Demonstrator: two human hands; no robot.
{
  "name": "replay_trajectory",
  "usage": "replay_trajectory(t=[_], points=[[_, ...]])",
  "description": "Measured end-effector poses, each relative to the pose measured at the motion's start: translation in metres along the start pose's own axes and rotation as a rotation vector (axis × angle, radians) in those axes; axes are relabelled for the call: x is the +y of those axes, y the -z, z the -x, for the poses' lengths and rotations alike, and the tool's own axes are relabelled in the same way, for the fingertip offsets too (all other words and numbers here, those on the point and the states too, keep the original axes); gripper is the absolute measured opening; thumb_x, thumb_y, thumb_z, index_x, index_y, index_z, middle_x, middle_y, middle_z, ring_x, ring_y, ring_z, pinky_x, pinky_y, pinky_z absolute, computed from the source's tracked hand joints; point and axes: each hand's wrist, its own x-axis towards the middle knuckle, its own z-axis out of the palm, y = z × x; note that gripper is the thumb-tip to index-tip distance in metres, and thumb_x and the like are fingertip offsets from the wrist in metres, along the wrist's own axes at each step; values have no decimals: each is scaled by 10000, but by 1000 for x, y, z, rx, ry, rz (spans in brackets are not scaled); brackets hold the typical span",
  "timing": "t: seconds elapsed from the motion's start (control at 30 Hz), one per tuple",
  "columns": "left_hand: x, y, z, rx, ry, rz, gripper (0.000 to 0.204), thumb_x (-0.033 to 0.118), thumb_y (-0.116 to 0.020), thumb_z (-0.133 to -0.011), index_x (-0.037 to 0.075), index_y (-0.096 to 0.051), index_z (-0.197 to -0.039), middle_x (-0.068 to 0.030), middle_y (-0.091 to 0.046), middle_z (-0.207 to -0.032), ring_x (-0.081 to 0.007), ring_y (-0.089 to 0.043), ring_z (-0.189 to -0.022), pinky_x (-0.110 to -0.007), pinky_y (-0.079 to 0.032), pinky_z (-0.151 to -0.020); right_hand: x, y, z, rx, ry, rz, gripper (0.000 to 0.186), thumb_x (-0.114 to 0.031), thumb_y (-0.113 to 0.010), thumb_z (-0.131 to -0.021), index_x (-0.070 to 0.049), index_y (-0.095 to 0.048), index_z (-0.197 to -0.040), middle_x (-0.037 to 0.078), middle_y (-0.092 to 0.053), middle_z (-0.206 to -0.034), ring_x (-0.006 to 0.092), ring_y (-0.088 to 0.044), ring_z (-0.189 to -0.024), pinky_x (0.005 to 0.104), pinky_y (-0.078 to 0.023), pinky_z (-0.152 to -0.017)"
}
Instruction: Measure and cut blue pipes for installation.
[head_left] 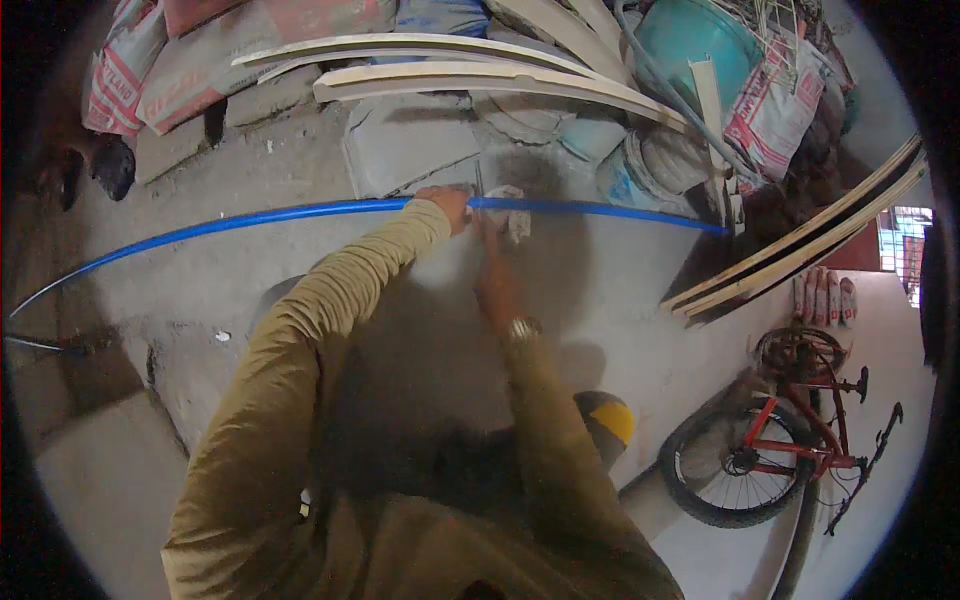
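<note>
A long blue pipe [280,214] runs across in front of me, from the far left to the right. My left hand [450,206] is closed around it near the middle. Just right of that grip, a thin, narrow-bladed tool [479,180] crosses the pipe. My right hand [499,290] is closed on the near end of this tool; motion blur hides its exact kind. Under the pipe by the blade lies a pale crumpled piece [518,222], touching the grey floor [400,320].
Stacked sacks [205,85] and long pale strips [480,78] line the far side. A teal tub [697,50] stands at the far right. Wooden lengths [800,240] lean at the right, beyond a red bicycle [770,450]. A grey slab [410,145] lies behind the pipe.
</note>
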Motion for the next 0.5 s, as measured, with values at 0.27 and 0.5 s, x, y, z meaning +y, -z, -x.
replay_trajectory(t=[0.27,0.5], points=[[-13,-11,0,-25,-21,-60,367,309,-635,-836,105,-537,-1125,-160,-678,-989,-364,-654,-967,-495,-507,-802,9,-4,49,17,108,-190,766,113,-385,-799,-146,-267,-1510,237,-415,-1443,362,-363,-1374,422,-305,-1114],[24,15,-3,-10,-9,-16,333,267,-610,-834,69,-555,-1096,-182,-663,-1026,-376,-644,-978,-502,-503,-827,15,6,-6,4,12,-67,787,62,-424,-797,-148,-223,-1528,232,-373,-1478,425,-601,-847,477,-495,-722]])
